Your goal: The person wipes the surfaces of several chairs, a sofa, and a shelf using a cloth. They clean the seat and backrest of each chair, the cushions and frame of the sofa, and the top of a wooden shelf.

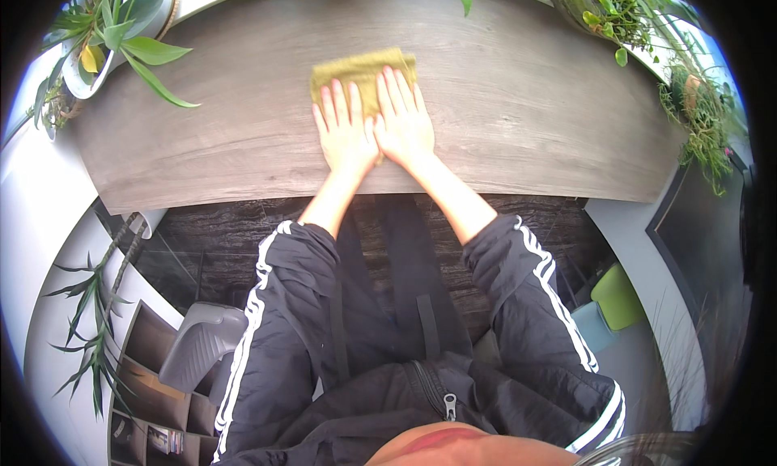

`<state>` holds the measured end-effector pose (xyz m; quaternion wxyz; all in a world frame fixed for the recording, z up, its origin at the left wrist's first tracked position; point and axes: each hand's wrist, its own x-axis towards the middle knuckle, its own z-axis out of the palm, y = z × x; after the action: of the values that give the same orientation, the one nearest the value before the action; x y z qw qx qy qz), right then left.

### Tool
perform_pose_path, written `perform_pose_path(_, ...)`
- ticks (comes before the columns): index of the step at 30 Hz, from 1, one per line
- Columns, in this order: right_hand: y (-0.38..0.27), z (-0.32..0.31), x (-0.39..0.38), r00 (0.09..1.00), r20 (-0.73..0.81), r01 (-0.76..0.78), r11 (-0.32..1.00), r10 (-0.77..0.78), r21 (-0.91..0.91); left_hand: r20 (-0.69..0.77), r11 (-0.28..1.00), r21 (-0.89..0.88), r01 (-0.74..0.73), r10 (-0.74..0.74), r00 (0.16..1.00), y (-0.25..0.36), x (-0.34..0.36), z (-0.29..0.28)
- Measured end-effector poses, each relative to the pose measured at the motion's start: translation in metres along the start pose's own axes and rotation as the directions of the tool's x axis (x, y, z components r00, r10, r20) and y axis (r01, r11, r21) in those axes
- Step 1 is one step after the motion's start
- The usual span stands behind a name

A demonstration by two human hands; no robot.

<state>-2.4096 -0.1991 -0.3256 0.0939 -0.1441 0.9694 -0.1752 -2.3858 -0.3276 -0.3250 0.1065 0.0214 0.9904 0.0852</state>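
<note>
Grip: none closed — left hand and right hand both flat, fingers spread, palms pressing on olive-yellow cloth. Cloth lies flat on grey wood-grain counter, toward far edge, mostly ahead of fingertips. Hands side by side, touching. Potted plant at far left, trailing greenery at far right. For good wiping: keep pressure even — cloth unbunched, strokes overlapping, clear of leaves.
</note>
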Motion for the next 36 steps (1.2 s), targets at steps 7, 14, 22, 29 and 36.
perform_pose_path(7, 0.015, 0.017, -0.141, 0.99, 0.061, -0.134, 0.988, 0.13, 0.071, 0.178, 0.987, -0.152, -0.06, 0.087, 0.98, 0.045, -0.108, 0.026)
perform_pose_path(14, 0.021, 0.013, -0.111, 0.975, -0.017, -0.22, 0.974, 0.221, 0.056, 0.097, 0.954, -0.242, -0.177, 0.205, 0.974, 0.037, -0.062, 0.018)
perform_pose_path(22, 0.076, -0.023, 0.043, 0.969, -0.163, -0.189, 0.982, 0.188, 0.012, -0.092, 0.961, -0.1, -0.257, 0.248, 0.964, 0.05, 0.1, -0.005)
perform_pose_path(29, 0.131, -0.047, 0.131, 0.963, -0.244, -0.123, 0.992, 0.112, -0.032, -0.32, 0.951, -0.09, -0.295, 0.253, 0.913, 0.071, 0.19, -0.009)
perform_pose_path(36, 0.125, -0.043, 0.096, 0.96, -0.227, -0.179, 0.982, 0.164, -0.051, -0.198, 0.969, -0.016, -0.245, 0.237, 0.951, 0.081, 0.163, 0.001)
